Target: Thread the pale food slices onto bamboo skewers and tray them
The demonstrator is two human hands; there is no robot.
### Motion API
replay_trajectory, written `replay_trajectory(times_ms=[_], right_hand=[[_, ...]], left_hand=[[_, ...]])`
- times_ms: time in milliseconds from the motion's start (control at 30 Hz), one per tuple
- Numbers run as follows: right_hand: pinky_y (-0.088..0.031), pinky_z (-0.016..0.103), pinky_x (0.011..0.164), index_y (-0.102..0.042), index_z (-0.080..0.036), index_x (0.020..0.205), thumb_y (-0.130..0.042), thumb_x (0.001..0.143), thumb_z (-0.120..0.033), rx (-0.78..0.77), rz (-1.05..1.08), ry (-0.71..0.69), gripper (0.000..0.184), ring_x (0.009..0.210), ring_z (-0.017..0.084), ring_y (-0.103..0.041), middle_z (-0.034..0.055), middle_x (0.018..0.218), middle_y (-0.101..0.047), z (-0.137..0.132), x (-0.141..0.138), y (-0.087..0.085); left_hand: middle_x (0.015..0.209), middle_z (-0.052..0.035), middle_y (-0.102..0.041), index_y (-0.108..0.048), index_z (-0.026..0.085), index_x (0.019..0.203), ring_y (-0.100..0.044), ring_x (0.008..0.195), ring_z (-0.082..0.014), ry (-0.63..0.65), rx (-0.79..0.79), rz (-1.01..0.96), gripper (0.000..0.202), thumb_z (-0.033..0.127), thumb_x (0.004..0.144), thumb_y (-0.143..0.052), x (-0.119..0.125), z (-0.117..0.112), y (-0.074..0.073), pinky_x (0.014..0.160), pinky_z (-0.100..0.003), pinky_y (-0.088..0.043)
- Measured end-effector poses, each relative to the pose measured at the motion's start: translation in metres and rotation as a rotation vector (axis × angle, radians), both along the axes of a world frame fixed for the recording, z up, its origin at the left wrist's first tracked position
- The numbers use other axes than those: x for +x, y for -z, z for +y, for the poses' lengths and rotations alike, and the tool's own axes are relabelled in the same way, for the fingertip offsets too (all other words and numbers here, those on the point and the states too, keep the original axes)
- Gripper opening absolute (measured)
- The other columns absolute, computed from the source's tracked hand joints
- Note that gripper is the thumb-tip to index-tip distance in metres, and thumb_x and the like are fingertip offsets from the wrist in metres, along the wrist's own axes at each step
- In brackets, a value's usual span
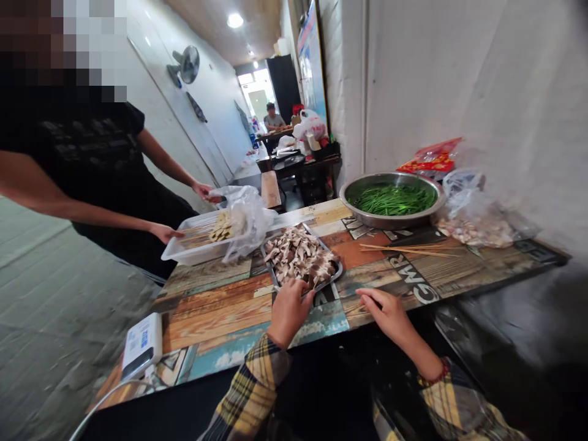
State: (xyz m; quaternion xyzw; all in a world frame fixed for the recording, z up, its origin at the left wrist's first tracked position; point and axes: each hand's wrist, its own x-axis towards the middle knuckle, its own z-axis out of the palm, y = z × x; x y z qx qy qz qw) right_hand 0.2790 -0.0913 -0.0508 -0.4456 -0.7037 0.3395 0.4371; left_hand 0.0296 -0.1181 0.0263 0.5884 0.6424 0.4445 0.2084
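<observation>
My left hand [289,309] rests at the near rim of a metal tray [337,264] piled with sliced mushroom pieces [298,254], its fingers curled against the tray's edge. My right hand [386,309] lies on the patterned wooden table [220,312] just right of the tray, fingers bent and close together, possibly pinching a thin bamboo skewer that I cannot make out clearly. More bamboo skewers [408,249] lie on the table behind it.
A steel bowl of green chives [392,199] stands at the back right beside plastic bags [478,217]. Another person in black holds a white plastic tray [193,245] and a clear bag [248,217] at the left. A white power bank [141,344] lies near left.
</observation>
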Motion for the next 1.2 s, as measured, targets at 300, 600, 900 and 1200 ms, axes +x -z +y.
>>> replay_trajectory(times_ms=[300,600,900,1200], right_hand=[[-0.055,0.034,0.067,-0.073,-0.02,0.1,-0.05,0.09,-0.037,-0.067,0.102,0.028,0.03,0.071,0.023,-0.07,0.0068,0.08,-0.074,-0.005,0.002,-0.006],[-0.053,0.03,0.064,-0.071,-0.016,0.101,-0.06,0.083,-0.044,-0.311,0.546,0.065,0.035,0.072,0.021,-0.068,0.0077,0.085,-0.074,-0.007,-0.057,-0.027],[-0.051,0.032,0.075,-0.072,-0.016,0.085,-0.075,0.07,-0.044,-0.355,0.823,0.234,0.031,0.083,0.022,-0.066,0.0074,0.088,-0.073,-0.015,-0.034,-0.031],[-0.046,0.025,0.058,-0.067,-0.016,0.08,-0.066,0.081,-0.044,-0.274,0.563,0.246,0.028,0.059,0.014,-0.056,0.0005,0.066,-0.062,-0.047,0.04,-0.037]], left_hand=[[0.073,-0.0031,-0.061,-0.058,0.018,0.071,-0.056,0.071,-0.0164,0.059,-0.148,0.51,0.013,0.021,0.082,-0.052,0.005,0.021,0.015,0.066,-0.027,-0.037],[0.064,-0.0014,-0.059,-0.058,0.018,0.069,-0.054,0.06,-0.0152,0.043,0.086,0.154,0.021,0.03,0.083,-0.051,0.066,0.006,0.029,0.059,-0.026,-0.038],[0.067,-0.0012,-0.059,-0.058,0.018,0.069,-0.053,0.063,-0.0145,0.189,0.079,-0.067,0.019,0.03,0.083,-0.055,0.116,-0.002,0.029,0.062,-0.026,-0.042],[0.09,-0.0047,-0.066,-0.065,0.017,0.1,-0.059,0.08,-0.0148,0.336,-0.174,-0.552,0.03,0.042,0.084,-0.06,0.128,0.017,0.005,0.074,-0.026,-0.045]])
